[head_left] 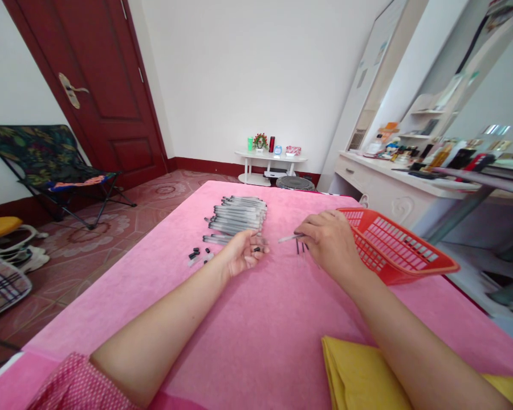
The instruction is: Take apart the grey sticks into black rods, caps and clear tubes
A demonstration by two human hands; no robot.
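Note:
My left hand [244, 254] is palm up over the pink cloth, its fingers curled around a small pen cap with a black end [257, 249]. My right hand [331, 236] pinches a slim, clear-grey pen [288, 238], which points left toward my left hand, with a gap between them. Just beyond my left hand lies a row of similar grey pens [239, 215] with black ends, side by side. Several loose caps [194, 253] are scattered left of my left wrist. Thin dark-tipped sticks, like pen refills [298, 246], lie beside my right fingers, partly hidden by them.
A red plastic basket [410, 250] stands right of my right hand. Folded yellow cloth [359, 373] lies under my right forearm. The pink cloth [256, 336] covers the table. Beyond it are a folding chair [47, 154], a low white stand [252, 177] and a dresser [380, 185].

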